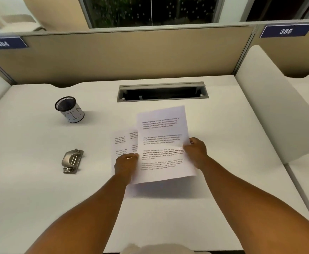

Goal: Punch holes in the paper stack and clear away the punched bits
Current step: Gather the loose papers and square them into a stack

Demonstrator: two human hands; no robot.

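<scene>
Several printed white sheets form a loose paper stack (pixel 162 136) in the middle of the white desk (pixel 223 129). The top sheet is lifted and tilted, with its shadow on the desk below; the lower sheets stick out to the left. My left hand (pixel 125 165) grips the stack's left edge. My right hand (pixel 195 151) pinches the top sheet's right edge. A silver metal hole punch (pixel 71 160) lies on the desk well left of my left hand. A black mesh cup (pixel 69 109) wrapped in a white label marked BIN stands at the back left.
A grey cable slot (pixel 162 92) is set into the desk behind the papers. Beige partition panels (pixel 131 55) close the back, with number plates 384 (pixel 3 43) and 385 (pixel 285 31). A white side divider (pixel 271 99) stands to the right.
</scene>
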